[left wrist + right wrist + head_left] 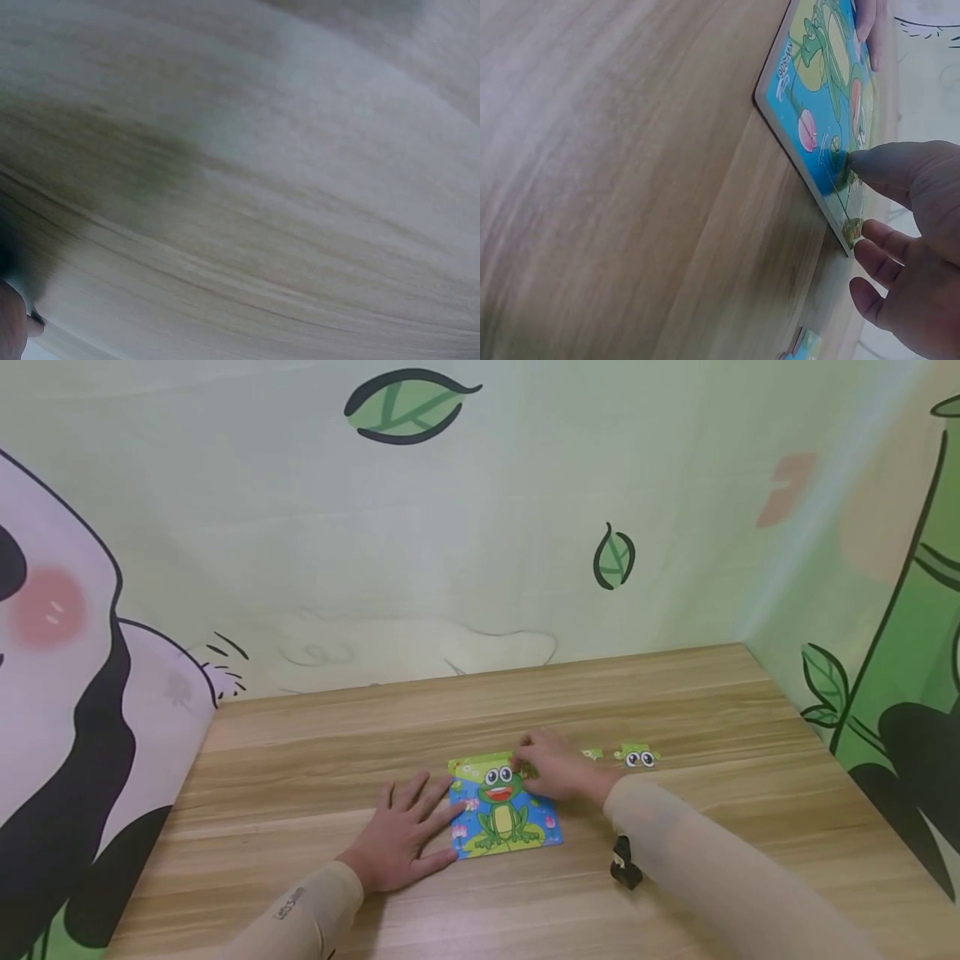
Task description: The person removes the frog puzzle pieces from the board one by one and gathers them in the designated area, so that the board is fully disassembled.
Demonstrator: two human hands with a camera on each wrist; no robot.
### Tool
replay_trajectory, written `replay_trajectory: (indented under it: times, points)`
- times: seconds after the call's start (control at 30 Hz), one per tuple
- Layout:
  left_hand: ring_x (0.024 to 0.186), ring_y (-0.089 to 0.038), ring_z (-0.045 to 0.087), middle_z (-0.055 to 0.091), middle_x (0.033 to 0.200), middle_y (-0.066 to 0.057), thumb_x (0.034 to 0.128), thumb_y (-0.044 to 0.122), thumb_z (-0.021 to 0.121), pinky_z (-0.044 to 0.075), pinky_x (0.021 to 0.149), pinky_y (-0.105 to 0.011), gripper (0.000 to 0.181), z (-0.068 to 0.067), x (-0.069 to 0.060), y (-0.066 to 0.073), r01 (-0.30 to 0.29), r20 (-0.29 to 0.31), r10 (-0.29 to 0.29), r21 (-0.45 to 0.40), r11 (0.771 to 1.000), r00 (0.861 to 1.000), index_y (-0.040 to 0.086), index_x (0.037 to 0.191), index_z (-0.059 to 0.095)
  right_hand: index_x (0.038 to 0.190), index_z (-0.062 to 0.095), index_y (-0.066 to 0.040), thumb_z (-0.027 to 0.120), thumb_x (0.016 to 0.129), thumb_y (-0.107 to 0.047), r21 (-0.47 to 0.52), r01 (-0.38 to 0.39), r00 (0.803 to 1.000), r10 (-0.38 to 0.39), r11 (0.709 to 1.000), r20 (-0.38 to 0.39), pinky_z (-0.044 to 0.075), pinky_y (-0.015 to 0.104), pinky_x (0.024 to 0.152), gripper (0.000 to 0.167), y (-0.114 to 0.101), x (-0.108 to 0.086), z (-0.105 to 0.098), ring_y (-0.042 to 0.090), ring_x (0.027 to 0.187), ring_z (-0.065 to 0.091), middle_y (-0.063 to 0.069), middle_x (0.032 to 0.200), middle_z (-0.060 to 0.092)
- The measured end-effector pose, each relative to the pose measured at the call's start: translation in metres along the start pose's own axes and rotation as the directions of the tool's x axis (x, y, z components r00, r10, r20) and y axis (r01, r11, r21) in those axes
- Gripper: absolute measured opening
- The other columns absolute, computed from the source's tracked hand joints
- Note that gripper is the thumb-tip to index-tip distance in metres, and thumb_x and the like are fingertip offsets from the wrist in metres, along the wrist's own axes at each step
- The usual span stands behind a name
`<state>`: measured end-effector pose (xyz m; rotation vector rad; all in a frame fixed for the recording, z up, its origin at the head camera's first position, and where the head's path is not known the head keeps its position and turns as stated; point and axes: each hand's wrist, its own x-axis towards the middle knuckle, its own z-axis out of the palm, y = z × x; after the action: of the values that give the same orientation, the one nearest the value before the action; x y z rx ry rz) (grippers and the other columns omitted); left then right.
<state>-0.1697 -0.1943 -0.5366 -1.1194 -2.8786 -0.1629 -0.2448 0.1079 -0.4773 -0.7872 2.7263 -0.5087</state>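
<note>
A square frog jigsaw puzzle [504, 822] lies flat on the wooden table, its blue, green and yellow picture mostly visible. My left hand [405, 835] rests spread on the table at the puzzle's left side, fingertips touching its edge. At the upper right corner, my right hand [551, 764] pinches a corner puzzle piece [853, 229] between thumb and fingers, against the board. That piece is largely covered by the fingers in the head view. A loose puzzle piece with cartoon eyes [637, 757] lies to the right, and another green piece [592, 753] is partly hidden behind the right hand.
The wooden table [300, 760] meets a wall with printed leaves and a panda at its back edge. A small black object [625, 864] is at the right sleeve. The left wrist view shows mostly blurred tabletop.
</note>
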Motion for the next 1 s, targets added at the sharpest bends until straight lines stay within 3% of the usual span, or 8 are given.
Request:
replay_trajectory:
  times: [0.4, 0.63, 1.0]
  points:
    - [0.156, -0.047, 0.029, 0.028, 0.174, -0.009, 0.1043, 0.067, 0.041, 0.026, 0.11, -0.084, 0.069, 0.006, -0.001, -0.003, -0.009, -0.03, 0.008, -0.02, 1.0, 1.0, 0.035, 0.165, 0.034, 0.104, 0.071, -0.017, 0.076, 0.092, -0.013, 0.028, -0.037, 0.998, 0.036, 0.999, 0.048, 0.034, 0.059, 0.118, 0.014, -0.002, 0.002, -0.002, 0.038, 0.134, 0.045, 0.016, 0.143, 0.053]
    - [0.155, -0.048, 0.03, 0.029, 0.173, -0.01, 0.1038, 0.065, 0.046, 0.025, 0.11, -0.084, 0.069, 0.001, 0.0, -0.001, -0.011, -0.029, 0.01, -0.031, 0.999, 1.0, 0.034, 0.164, 0.035, 0.105, 0.07, -0.017, 0.076, 0.094, -0.014, 0.02, -0.026, 0.999, 0.025, 0.999, 0.039, 0.033, 0.06, 0.118, 0.013, -0.002, 0.001, -0.001, 0.037, 0.136, 0.044, 0.017, 0.143, 0.053]
    - [0.155, -0.048, 0.031, 0.03, 0.173, -0.012, 0.104, 0.063, 0.048, 0.027, 0.11, -0.083, 0.068, -0.005, 0.0, 0.003, -0.002, -0.004, 0.002, -0.003, 1.0, 1.0, 0.03, 0.163, 0.038, 0.107, 0.073, -0.015, 0.072, 0.096, -0.008, 0.043, 0.035, 0.998, -0.033, 0.998, -0.056, 0.042, 0.05, 0.107, 0.014, 0.004, -0.002, 0.007, 0.025, 0.113, 0.052, 0.004, 0.117, 0.058]
